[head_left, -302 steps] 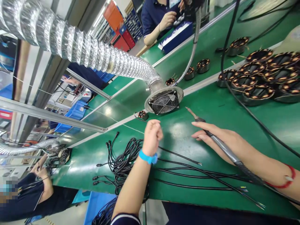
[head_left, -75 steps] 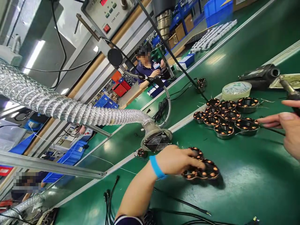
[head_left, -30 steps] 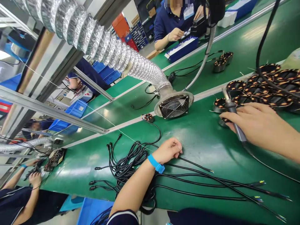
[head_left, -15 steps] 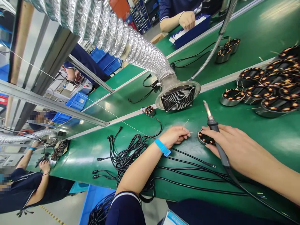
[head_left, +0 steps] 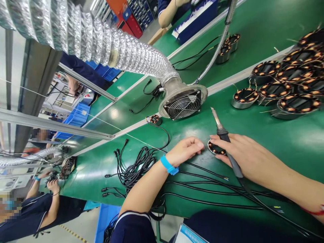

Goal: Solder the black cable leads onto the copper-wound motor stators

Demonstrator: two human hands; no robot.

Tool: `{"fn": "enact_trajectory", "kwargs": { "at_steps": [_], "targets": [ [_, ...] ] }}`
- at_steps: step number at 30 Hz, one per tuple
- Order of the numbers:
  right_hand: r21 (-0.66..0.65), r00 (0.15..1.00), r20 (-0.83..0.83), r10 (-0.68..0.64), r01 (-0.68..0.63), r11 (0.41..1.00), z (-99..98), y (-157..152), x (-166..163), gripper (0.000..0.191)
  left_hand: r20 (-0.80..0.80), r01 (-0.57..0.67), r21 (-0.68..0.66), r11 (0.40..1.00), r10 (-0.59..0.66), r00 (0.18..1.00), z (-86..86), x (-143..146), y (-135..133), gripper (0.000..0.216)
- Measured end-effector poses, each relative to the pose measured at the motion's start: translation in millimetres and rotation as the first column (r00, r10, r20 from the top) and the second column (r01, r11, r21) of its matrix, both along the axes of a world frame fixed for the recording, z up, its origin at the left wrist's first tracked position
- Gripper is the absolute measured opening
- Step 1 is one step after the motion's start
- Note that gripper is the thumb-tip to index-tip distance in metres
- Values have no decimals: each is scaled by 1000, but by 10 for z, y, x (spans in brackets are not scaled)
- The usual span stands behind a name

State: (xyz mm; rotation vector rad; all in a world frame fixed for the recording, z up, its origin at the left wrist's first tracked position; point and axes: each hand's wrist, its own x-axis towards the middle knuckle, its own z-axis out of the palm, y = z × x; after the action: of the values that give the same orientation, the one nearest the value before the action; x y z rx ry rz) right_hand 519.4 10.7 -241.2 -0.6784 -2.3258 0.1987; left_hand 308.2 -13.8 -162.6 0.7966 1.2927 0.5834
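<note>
My right hand (head_left: 249, 153) is wrapped around a soldering iron (head_left: 234, 162), whose metal tip points up and away. The same hand's thumb and fingers also rest on a small wound stator (head_left: 212, 147), partly hidden under them. Just left of it, my left hand (head_left: 188, 149) has its fingers pressed together; whether a thin wire is between them I cannot make out. A blue strap (head_left: 168, 165) circles that wrist. Black cables (head_left: 199, 182) with stripped ends lie below both hands, and their coiled part (head_left: 138, 168) is left of my forearm.
A fume-extraction fan (head_left: 183, 105) on a silver duct (head_left: 141, 55) hangs beyond my hands. Several large stators (head_left: 275, 89) are grouped at the right. A smaller stator (head_left: 155, 119) with a cable sits by the rail. Co-workers' arms (head_left: 53, 199) show at left and behind.
The view has shifted slightly. The thin wire end seen at my left fingertips no longer shows, and that hand is nearer the stator. My right hand keeps the soldering iron and stator.
</note>
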Motion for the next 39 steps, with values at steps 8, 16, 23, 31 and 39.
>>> {"fn": "enact_trajectory", "kwargs": {
  "at_steps": [8, 16, 23, 31, 39],
  "targets": [
    [-21, 999, 23, 28, -28, 999, 21, 16, 5, 28, 73, -28, -27, 999, 30, 997, -129, 81, -50, 26],
    [2, 999, 16, -38, 38, 999, 79, 40, 24, 27, 22, -17, -28, 999, 17, 1000, -73, 74, -135, 36],
    [-6, 1000, 11, -4, 4, 1000, 61, 54, 36, 29, 106, 65, 39, 997, -68, 992, -251, 105, -159, 53],
    [-72, 999, -21, -34, 33, 997, 136, 190, 177, 37, -665, 736, -8, 677, -553, 501, -43, 97, -233, 17],
    [-410, 930, -359, -74, -86, 908, 443, -130, 118, 34, -325, 293, 290, 911, -194, 925, 116, -14, -270, 34]
  ]
}}
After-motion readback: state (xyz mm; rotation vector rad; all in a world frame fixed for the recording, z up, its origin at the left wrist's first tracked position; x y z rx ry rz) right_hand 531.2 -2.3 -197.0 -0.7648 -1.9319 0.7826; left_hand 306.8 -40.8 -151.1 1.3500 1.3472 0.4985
